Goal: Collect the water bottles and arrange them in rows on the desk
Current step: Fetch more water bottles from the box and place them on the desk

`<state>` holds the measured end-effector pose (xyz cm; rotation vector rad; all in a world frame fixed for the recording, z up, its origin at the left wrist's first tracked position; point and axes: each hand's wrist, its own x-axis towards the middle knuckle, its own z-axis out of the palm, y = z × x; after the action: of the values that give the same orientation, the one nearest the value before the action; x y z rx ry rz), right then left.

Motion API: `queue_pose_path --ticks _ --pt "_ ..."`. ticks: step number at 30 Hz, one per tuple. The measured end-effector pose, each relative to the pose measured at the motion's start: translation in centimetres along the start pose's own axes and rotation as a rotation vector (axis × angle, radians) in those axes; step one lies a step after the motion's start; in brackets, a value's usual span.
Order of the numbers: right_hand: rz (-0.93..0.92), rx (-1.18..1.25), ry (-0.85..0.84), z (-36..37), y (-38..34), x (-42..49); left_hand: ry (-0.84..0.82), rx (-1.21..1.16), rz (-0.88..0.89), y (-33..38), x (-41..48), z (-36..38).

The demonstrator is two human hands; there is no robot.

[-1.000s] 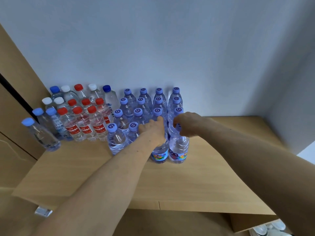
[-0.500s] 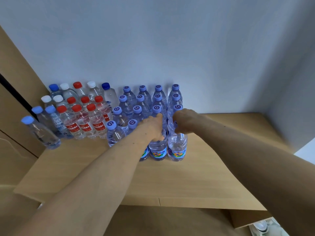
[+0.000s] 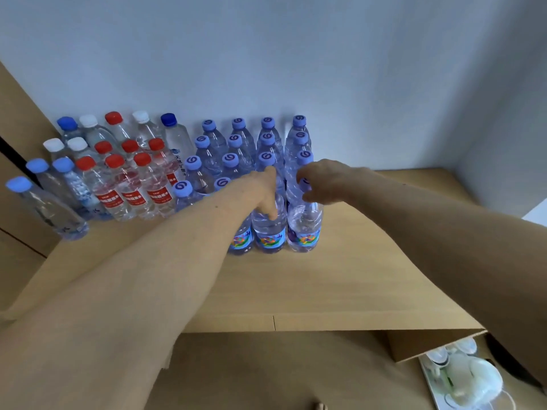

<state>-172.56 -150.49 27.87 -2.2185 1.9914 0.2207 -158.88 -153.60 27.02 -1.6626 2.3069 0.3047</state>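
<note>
Lilac-capped bottles (image 3: 212,152) stand in rows on the desk (image 3: 296,285), backed against the wall (image 3: 296,69). At the front row's right end, I see my right hand (image 3: 321,179) with its fingers (image 3: 305,175) curled round the cap and neck of the end bottle (image 3: 305,232). My left hand (image 3: 259,190) grasps the top of the neighbouring bottle (image 3: 269,233), thumb lying down its shoulder. Both bottles stand upright, side by side. Red-capped bottles (image 3: 130,187) are grouped further left.

Plain office-like room: wooden desk (image 3: 325,285) against bare wall (image 3: 296,54)
</note>
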Motion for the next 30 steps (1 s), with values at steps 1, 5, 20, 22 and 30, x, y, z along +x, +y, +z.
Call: queue_pose_path --ticks 1,5,20,22,30 --pt "0.002 -0.005 0.009 0.0 0.0 0.1 0.018 0.023 0.007 0.0 0.0 -0.1" --pt "0.054 0.010 0.028 0.3 -0.5 -0.4 0.086 0.049 0.028 -0.2 -0.1 0.5" --pt "0.213 -0.006 0.183 -0.6 -2.5 -12.6 0.398 0.304 0.209 4.9 -9.4 -1.6" --pt "0.270 -0.009 0.167 -1.9 -1.8 -15.7 0.397 0.310 0.246 7.2 -11.5 -2.8" --pt "0.521 -0.008 0.219 -6.9 3.5 -30.8 0.460 0.383 0.483 19.7 -21.1 -7.4"
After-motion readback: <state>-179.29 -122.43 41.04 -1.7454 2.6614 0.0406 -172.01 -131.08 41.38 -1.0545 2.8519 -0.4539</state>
